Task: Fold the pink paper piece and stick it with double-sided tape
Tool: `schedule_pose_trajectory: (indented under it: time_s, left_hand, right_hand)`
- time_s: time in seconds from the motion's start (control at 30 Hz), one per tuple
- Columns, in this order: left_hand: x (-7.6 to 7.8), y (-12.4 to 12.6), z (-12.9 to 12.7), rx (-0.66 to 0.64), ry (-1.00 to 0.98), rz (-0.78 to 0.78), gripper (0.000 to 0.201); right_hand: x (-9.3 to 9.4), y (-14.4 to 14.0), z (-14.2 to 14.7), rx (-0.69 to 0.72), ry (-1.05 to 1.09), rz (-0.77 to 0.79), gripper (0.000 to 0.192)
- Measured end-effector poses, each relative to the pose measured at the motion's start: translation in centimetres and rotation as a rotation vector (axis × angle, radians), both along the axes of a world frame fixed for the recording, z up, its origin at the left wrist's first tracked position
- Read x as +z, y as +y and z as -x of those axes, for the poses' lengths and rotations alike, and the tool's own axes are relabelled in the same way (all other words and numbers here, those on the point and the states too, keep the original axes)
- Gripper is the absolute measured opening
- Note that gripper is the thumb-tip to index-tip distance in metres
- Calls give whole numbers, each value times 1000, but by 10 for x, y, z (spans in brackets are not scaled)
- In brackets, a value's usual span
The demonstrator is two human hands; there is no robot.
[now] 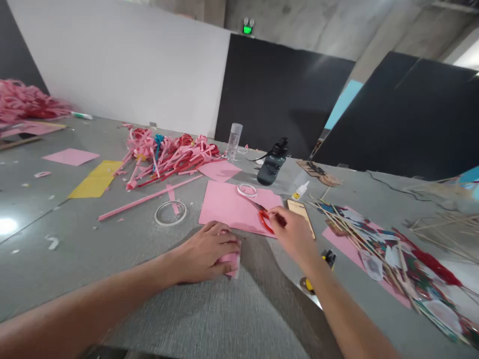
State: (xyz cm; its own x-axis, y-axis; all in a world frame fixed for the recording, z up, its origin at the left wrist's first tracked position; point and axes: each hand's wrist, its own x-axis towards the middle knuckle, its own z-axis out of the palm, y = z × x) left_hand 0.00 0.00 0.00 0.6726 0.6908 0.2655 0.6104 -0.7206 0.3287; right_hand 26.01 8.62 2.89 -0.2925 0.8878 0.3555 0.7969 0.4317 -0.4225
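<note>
Red scissors are gripped near the table's near edge.
Right hand (294, 232) fingers are closed on the scissors (265, 219); a small folded pink paper (231, 262) seems pressed flat under the left hand (207, 252).

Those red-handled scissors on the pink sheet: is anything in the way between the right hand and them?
Nothing visible. The right hand is already on the red-handled scissors, fingers at the handle loops, atop the pink sheet. The tape ring lies beyond the blades. The left hand presses a small pink piece nearby.
</note>
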Motion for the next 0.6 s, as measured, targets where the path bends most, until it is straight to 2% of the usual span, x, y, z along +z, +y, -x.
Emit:
schedule_pose_trajectory:
  time_s: [0.13, 0.2, 0.27, 0.33, 0.47, 0.6]
  left_hand:
    - [-1, -1, -1, 0, 1, -22, 34]
    - [-1, -2, -2, -4, -14, -9, 34]
    - [-1, -1, -4, -8, -25, 16, 35]
    - [-1, -1, -5, -6, -23, 23, 37]
    - [-2, 0, -4, 12, 10, -7, 39]
    - [-4, 1, -3, 32, 4, 8, 39]
  right_hand:
    - [15, 25, -49, -323, 64, -92, 24]
    - [12, 40, -74, -477, -1, -28, 28]
    - [4, 53, -94, -582, -90, 107, 36]
    - [-6, 63, -107, -621, -164, 229, 45]
    - [-25, 73, -114, -615, -209, 346, 58]
    - [-33, 72, -108, -572, -187, 352, 73]
